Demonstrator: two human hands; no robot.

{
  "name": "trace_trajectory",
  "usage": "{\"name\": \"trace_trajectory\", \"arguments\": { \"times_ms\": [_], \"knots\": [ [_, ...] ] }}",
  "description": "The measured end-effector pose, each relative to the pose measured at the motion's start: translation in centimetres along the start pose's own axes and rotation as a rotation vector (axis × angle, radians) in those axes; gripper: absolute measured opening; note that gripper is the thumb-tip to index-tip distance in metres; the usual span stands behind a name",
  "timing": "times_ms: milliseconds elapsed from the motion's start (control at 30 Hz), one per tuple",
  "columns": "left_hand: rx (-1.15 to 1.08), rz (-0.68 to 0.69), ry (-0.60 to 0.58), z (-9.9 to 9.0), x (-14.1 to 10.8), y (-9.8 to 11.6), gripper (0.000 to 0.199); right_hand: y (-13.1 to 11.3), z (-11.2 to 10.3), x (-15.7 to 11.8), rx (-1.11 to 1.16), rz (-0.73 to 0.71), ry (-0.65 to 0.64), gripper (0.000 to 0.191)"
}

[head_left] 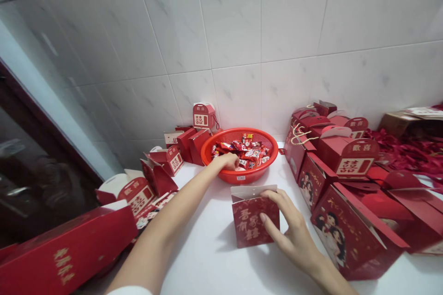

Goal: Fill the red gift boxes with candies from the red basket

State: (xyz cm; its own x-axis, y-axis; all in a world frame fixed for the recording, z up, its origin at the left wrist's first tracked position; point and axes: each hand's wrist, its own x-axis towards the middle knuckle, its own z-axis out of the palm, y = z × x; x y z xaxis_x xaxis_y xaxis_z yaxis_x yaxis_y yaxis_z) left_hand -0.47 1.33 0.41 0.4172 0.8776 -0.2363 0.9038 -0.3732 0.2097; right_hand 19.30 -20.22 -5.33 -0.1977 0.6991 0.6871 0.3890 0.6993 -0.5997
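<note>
My left hand [230,161] reaches into a red plastic basket [215,174], its fingers curled down among the wrapped candies [254,153]. Whatever is between those fingertips is hidden. Closer to me, a small dark red gift box [249,228] with gold characters stands upright on the white table [197,249], its top flaps raised. My right hand [294,230] grips the box's upper right part, thumb on the front and fingers over the top edge.
Red gift boxes [356,161] crowd the right side, several with carry handles or cord. More red boxes [69,249] line the left edge. A smaller box [204,116] sits by the tiled wall [238,23]. Dark pink ribbon-like material [408,152] lies at far right, near a cardboard box [398,122].
</note>
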Motion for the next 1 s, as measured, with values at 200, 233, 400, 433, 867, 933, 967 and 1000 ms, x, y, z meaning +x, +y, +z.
{"name": "trace_trajectory", "arguments": {
  "times_ms": [200, 233, 400, 433, 867, 933, 967, 1000],
  "knots": [
    [0.103, -0.103, -0.003, -0.3, -0.4, 0.2, 0.039, 0.0, 0.0, 0.0, -0.002, 0.005, 0.004, 0.03],
    [0.1, -0.108, 0.0, -0.3, -0.4, 0.3, 0.036, 0.0, 0.0, 0.0, -0.003, 0.005, 0.003, 0.03],
    [0.017, -0.118, 0.069, -0.2, -0.9, 0.5, 0.018, 0.1, 0.0, 0.0, -0.016, 0.005, 0.009, 0.031],
    [-0.014, -0.11, 0.096, -0.4, -1.0, 0.4, 0.016, 0.2, -0.1, 0.0, -0.026, 0.006, 0.017, 0.032],
    [-0.78, 0.284, 0.433, -4.4, -6.5, 3.4, 0.045, 0.5, -0.2, 0.2, -0.084, -0.018, 0.082, 0.035],
    [-0.846, 0.33, 0.412, -4.8, -8.2, 4.6, 0.044, 0.6, 0.0, 0.2, -0.078, -0.025, 0.117, 0.03],
    [-0.853, 0.353, 0.395, -5.0, -9.1, 5.3, 0.043, 0.6, 0.0, 0.3, -0.075, -0.019, 0.137, 0.027],
    [-0.848, 0.384, 0.37, -5.1, -9.9, 5.9, 0.041, 0.6, 0.1, 0.3, -0.071, -0.007, 0.152, 0.023]
  ]
}}
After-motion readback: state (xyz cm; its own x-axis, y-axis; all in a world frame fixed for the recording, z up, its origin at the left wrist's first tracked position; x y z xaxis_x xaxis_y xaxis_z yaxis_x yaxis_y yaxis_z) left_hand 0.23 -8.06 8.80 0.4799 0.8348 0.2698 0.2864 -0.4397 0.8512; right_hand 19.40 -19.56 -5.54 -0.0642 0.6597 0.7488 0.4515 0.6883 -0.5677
